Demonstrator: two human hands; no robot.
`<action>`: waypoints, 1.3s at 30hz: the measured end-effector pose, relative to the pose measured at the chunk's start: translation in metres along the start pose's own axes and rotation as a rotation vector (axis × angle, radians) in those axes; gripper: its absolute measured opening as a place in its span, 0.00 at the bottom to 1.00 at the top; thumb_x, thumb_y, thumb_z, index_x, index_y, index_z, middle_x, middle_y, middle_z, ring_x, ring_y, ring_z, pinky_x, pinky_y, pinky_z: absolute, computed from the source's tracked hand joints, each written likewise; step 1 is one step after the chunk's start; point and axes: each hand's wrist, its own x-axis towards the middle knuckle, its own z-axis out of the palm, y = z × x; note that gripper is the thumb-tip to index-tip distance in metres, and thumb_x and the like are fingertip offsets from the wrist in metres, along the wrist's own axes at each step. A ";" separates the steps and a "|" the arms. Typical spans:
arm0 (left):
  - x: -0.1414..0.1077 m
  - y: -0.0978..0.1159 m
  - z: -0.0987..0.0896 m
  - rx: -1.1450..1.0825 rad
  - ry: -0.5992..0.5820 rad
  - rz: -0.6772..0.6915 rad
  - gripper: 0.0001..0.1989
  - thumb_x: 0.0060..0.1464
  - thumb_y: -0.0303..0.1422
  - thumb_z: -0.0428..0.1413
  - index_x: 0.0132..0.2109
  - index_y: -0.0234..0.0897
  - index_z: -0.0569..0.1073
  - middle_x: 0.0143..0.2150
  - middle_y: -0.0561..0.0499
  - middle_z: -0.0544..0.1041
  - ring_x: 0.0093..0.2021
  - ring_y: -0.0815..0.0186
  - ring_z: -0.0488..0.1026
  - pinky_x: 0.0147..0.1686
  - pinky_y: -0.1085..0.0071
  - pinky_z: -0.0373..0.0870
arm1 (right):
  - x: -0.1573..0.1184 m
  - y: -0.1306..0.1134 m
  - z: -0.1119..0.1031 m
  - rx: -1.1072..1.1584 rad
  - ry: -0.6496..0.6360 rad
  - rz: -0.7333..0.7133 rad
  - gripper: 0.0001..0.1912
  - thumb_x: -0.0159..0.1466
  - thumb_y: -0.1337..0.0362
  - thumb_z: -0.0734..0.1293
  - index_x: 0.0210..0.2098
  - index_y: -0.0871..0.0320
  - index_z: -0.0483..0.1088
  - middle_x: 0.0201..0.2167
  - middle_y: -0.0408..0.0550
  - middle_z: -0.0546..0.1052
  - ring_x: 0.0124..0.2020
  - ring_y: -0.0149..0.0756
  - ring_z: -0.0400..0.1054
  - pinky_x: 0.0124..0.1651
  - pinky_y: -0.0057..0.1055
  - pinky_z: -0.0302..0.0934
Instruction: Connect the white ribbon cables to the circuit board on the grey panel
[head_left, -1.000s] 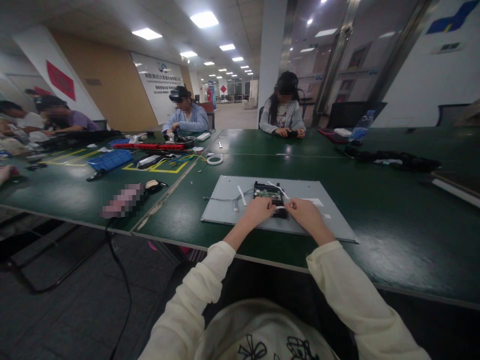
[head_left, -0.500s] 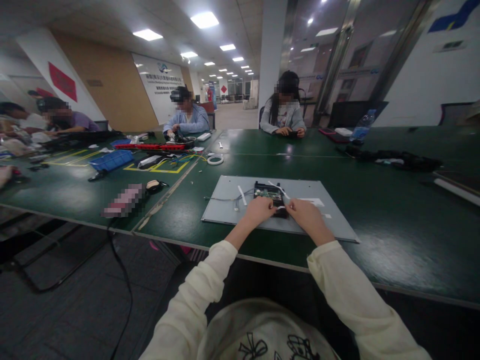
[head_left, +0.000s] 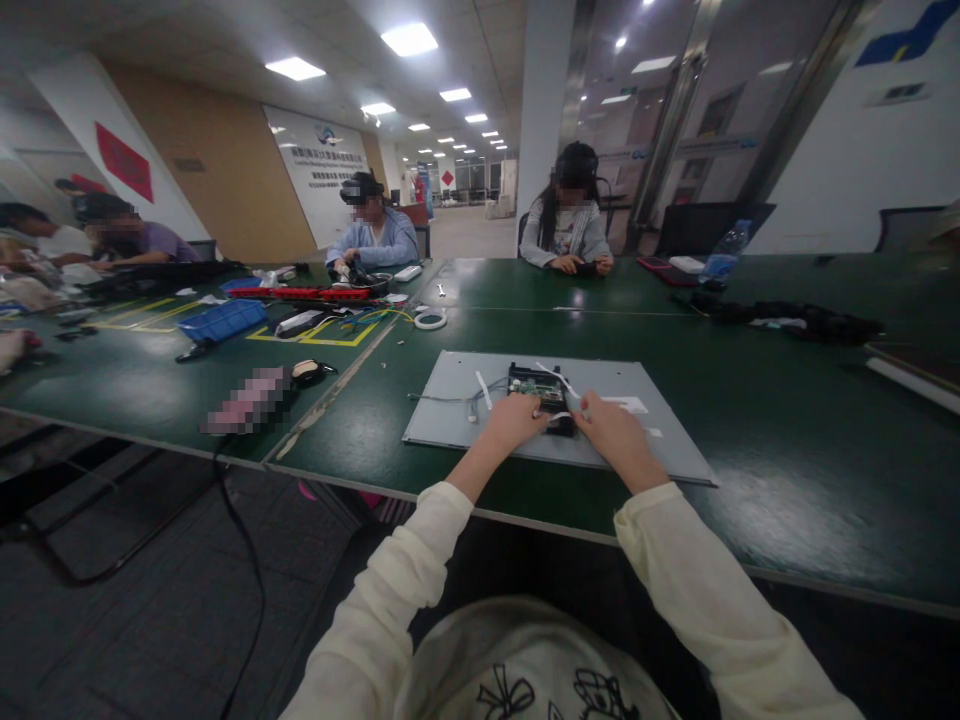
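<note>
A black frame (head_left: 564, 429) with a green circuit board (head_left: 534, 388) in it lies on a flat grey panel (head_left: 442, 375). My left hand (head_left: 514, 422) covers the frame's lower left part, fingers curled and pressed together. At the frame's lower right edge is my right hand (head_left: 616, 432), thumb and fingers closed in a pinch. A short white strip (head_left: 560, 415) shows between the two sets of fingertips. What exactly each hand grips is too small to tell. Thin grey cables (head_left: 450, 398) run out to the left of the board, beside a loose white strip (head_left: 484, 390).
The green table (head_left: 787, 430) carries a roll of white tape (head_left: 430, 319), a small wrench (head_left: 441, 290), a blue bin (head_left: 221, 320) and a blurred pink object (head_left: 251, 402) with a black cable. Across sit a person in light blue (head_left: 375, 235) and a person in grey (head_left: 566, 220).
My right hand's fingers have shifted slightly at the frame's edge. My left hand has moved only a little. The panel and the board stay in place.
</note>
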 end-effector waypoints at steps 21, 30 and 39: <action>-0.011 -0.008 -0.011 0.123 0.030 -0.027 0.14 0.57 0.33 0.45 0.40 0.35 0.74 0.37 0.42 0.76 0.39 0.58 0.73 0.39 0.66 0.68 | -0.002 0.000 -0.003 0.051 0.003 0.025 0.10 0.66 0.64 0.55 0.45 0.59 0.60 0.31 0.53 0.74 0.34 0.40 0.71 0.31 0.29 0.51; 0.003 0.002 -0.002 0.048 0.024 0.099 0.16 0.56 0.40 0.48 0.35 0.35 0.75 0.33 0.43 0.76 0.37 0.57 0.73 0.38 0.64 0.67 | -0.004 -0.003 0.000 0.012 0.046 0.003 0.14 0.64 0.57 0.57 0.45 0.58 0.60 0.29 0.51 0.74 0.32 0.44 0.71 0.30 0.29 0.52; 0.005 0.004 -0.004 0.118 -0.024 0.108 0.15 0.57 0.40 0.48 0.36 0.35 0.75 0.35 0.44 0.77 0.39 0.58 0.73 0.38 0.66 0.68 | -0.003 -0.001 -0.002 0.003 -0.001 0.009 0.12 0.65 0.59 0.57 0.45 0.58 0.59 0.31 0.52 0.75 0.34 0.42 0.71 0.31 0.29 0.52</action>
